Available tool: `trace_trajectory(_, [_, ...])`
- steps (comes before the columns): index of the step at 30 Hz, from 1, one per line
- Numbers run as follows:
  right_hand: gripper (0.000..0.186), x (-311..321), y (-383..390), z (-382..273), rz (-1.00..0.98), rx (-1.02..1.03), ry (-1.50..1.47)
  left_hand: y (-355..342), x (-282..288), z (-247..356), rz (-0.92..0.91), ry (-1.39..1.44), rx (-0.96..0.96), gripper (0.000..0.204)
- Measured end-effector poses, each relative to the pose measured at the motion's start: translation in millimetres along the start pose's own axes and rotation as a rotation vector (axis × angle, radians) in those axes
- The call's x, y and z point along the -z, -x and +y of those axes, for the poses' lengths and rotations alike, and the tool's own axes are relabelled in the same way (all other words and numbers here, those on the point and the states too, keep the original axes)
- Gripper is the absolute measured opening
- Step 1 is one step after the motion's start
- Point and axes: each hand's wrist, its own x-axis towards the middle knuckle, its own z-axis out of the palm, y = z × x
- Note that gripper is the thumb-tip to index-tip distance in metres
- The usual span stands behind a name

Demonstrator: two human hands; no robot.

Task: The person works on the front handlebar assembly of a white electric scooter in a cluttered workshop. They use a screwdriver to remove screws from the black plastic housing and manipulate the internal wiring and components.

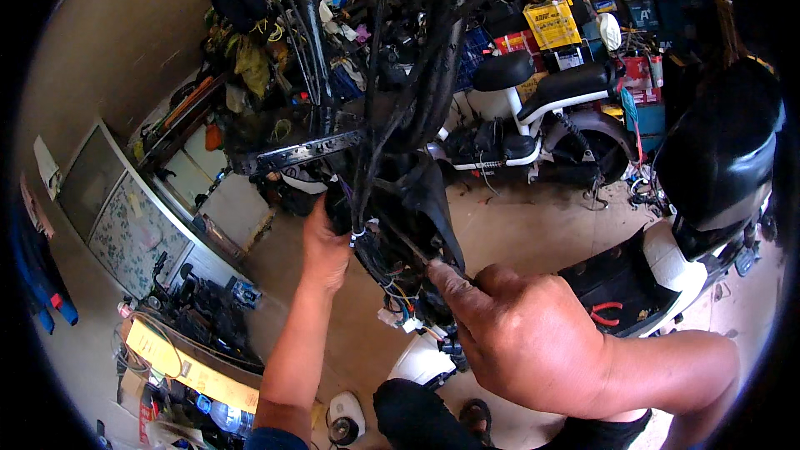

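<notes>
An opened-up scooter front end stands before me, with a black housing (421, 192) and a bundle of wires and connectors (400, 292) hanging out of it. My left hand (323, 242) grips the left side of this housing, its thumb upward and its fingertips hidden behind the black parts. My right hand (529, 329) is closed at the housing's right side, the index finger stretched toward the wires. A tool with a thin shaft (414, 248) points from that hand into the opening; its handle is hidden in my fist. A white cable tie (357, 237) sits on the cables between my hands.
A white scooter (525, 146) stands beyond, near stacked battery boxes (552, 25). At right is another scooter with a black seat (721, 158); red-handled pliers (606, 313) lie on its footboard. A cluttered box with yellow cardboard (192, 367) stands at lower left.
</notes>
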Motion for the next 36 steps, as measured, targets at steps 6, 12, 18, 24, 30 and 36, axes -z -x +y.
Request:
trace_trajectory(6, [0.060, 1.9, -0.1, -1.0, -0.050, 0.171, 0.247, 0.2, 0.6, -2.6, -0.034, 0.097, -0.006, 0.062])
trace_trajectory(12, [0.053, 6.5, -5.9, -0.8, -0.080, 0.309, 0.415, -3.2, 9.9, -7.9, -0.070, 0.122, 0.019, 0.061])
trace_trajectory(18, [0.049, 4.0, -10.8, 1.8, -0.077, 0.366, 0.462, -3.7, 15.1, -13.4, -0.120, 0.144, -0.023, 0.062])
trace_trajectory(24, [0.055, 0.7, -8.8, -2.9, -0.059, 0.218, 0.337, -4.8, 7.5, -0.8, -0.064, 0.141, 0.049, 0.064])
trace_trajectory(30, [0.058, 5.1, -9.8, -6.8, -0.093, 0.114, 0.223, -7.6, 14.8, 1.4, -0.181, 0.168, 0.023, 0.064])
trace_trajectory(36, [0.059, 1.1, -9.8, -3.8, -0.028, 0.089, 0.142, -10.4, 13.6, -1.5, -0.135, 0.048, -0.017, 0.061])
